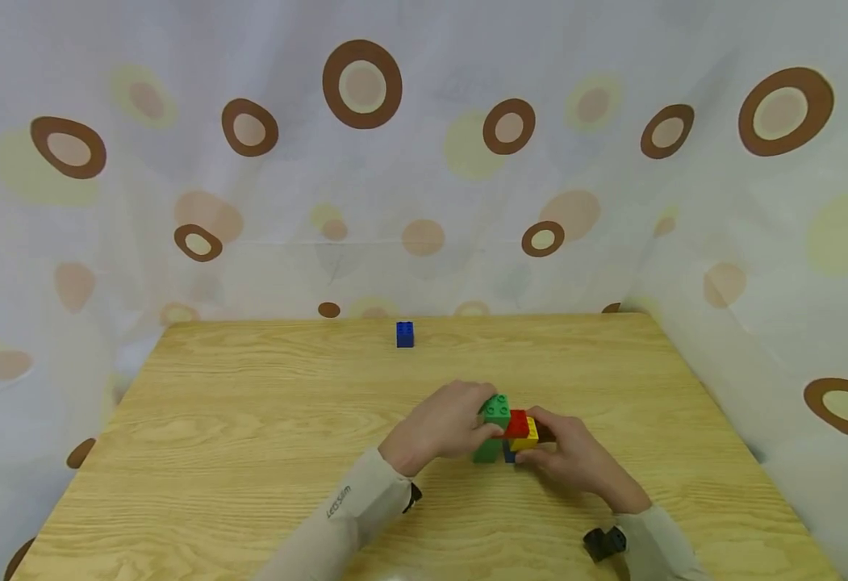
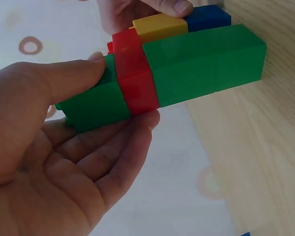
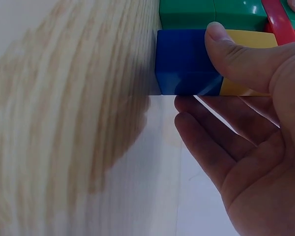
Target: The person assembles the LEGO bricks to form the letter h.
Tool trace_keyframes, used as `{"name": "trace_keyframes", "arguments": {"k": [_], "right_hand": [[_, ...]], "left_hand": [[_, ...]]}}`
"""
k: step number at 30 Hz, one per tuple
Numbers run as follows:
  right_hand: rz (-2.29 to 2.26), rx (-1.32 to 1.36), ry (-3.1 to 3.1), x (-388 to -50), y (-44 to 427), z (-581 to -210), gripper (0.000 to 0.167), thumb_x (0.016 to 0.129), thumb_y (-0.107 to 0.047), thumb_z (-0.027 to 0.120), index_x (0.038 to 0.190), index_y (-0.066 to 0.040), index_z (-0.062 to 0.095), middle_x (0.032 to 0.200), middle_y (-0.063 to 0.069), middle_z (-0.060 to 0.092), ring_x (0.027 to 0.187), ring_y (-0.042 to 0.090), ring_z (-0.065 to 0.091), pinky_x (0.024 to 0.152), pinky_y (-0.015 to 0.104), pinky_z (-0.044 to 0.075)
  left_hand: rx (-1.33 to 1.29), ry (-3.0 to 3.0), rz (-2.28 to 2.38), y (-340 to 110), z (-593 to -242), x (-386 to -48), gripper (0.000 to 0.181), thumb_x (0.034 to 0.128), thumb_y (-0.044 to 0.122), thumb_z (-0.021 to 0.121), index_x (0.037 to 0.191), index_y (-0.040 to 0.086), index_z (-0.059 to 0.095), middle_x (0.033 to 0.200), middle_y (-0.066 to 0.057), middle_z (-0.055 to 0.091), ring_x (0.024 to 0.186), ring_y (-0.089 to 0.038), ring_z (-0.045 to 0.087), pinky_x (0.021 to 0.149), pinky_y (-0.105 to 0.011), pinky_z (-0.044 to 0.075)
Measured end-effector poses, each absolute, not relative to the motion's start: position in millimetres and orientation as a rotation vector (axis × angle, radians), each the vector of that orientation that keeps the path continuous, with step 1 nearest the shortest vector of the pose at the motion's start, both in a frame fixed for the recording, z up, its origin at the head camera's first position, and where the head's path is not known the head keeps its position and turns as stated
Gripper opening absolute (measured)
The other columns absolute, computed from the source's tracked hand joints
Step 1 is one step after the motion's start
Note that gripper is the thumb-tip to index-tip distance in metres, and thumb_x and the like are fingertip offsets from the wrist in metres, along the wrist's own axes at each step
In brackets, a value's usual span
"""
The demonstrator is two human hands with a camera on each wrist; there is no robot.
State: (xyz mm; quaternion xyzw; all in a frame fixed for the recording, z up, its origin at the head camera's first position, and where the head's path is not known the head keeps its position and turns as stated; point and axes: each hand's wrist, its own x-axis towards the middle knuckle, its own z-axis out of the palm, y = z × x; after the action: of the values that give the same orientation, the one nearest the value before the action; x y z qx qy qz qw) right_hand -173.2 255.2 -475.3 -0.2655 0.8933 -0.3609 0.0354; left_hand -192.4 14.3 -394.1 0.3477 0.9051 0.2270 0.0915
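Note:
Toy building bricks stand together on the table. One column has a green top brick (image 2: 98, 105), a red brick (image 2: 136, 73) under it and green bricks (image 2: 206, 64) below. Beside these is a yellow brick (image 1: 528, 437) on a blue brick (image 3: 187, 64). I cannot tell whether red and yellow are joined. My left hand (image 1: 449, 428) grips the top green brick between thumb and fingers, with fingertips reaching the red one. From the other side, my right hand (image 1: 576, 453) holds the yellow and blue bricks, its thumb lying across their seam.
A single dark blue brick (image 1: 405, 335) stands near the far edge of the wooden table (image 1: 264, 403). A patterned cloth (image 1: 424, 177) hangs behind the table and along its sides. Black wrist devices (image 1: 603, 544) sit at both cuffs.

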Motion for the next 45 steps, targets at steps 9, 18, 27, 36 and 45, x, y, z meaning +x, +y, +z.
{"name": "trace_keyframes", "arguments": {"k": [9, 18, 27, 36, 45], "right_hand": [[-1.087, -0.837, 2.779, -173, 253, -472, 0.038, 0.088, -0.014, 0.079, 0.122, -0.01, 0.061, 0.114, 0.007, 0.072, 0.102, 0.025, 0.073, 0.085, 0.038, 0.06], [-1.079, -0.79, 2.752, -173, 254, -476, 0.039, 0.089, -0.017, 0.079, 0.123, -0.011, 0.06, 0.115, 0.005, 0.072, 0.103, 0.024, 0.072, 0.086, 0.038, 0.06], [-1.067, -0.769, 2.778, -172, 254, -476, 0.041, 0.088, -0.017, 0.08, 0.124, -0.012, 0.061, 0.117, 0.005, 0.073, 0.104, 0.024, 0.073, 0.087, 0.039, 0.06], [-1.055, -0.715, 2.755, -173, 253, -475, 0.041, 0.089, -0.02, 0.079, 0.125, -0.013, 0.061, 0.121, 0.004, 0.072, 0.109, 0.025, 0.071, 0.09, 0.039, 0.059], [-1.053, -0.687, 2.746, -171, 254, -474, 0.041, 0.091, -0.023, 0.078, 0.127, -0.014, 0.06, 0.123, 0.005, 0.071, 0.111, 0.027, 0.07, 0.092, 0.042, 0.058]], "left_hand": [[1.1, 2.659, 0.764, 8, -401, -196, 0.027, 0.0987, 0.031, 0.068, 0.117, 0.013, 0.063, 0.096, 0.008, 0.064, 0.082, -0.008, 0.06, 0.072, -0.017, 0.047], [1.204, 2.522, 0.854, -1, -407, -210, 0.027, 0.098, 0.037, 0.068, 0.113, 0.016, 0.064, 0.101, 0.01, 0.066, 0.097, -0.009, 0.066, 0.087, -0.019, 0.051], [0.997, 2.611, 0.841, -24, -389, -232, 0.057, 0.0988, 0.052, 0.061, 0.138, 0.011, 0.059, 0.129, -0.006, 0.066, 0.117, -0.02, 0.063, 0.101, -0.038, 0.052], [0.771, 2.938, 0.796, -45, -386, -279, 0.04, 0.1048, 0.034, 0.057, 0.134, 0.007, 0.06, 0.134, -0.011, 0.062, 0.117, -0.028, 0.063, 0.097, -0.042, 0.053], [0.641, 3.02, 0.609, -52, -405, -316, 0.04, 0.1042, 0.027, 0.058, 0.137, 0.004, 0.058, 0.14, -0.015, 0.057, 0.126, -0.03, 0.059, 0.104, -0.043, 0.05]]}}
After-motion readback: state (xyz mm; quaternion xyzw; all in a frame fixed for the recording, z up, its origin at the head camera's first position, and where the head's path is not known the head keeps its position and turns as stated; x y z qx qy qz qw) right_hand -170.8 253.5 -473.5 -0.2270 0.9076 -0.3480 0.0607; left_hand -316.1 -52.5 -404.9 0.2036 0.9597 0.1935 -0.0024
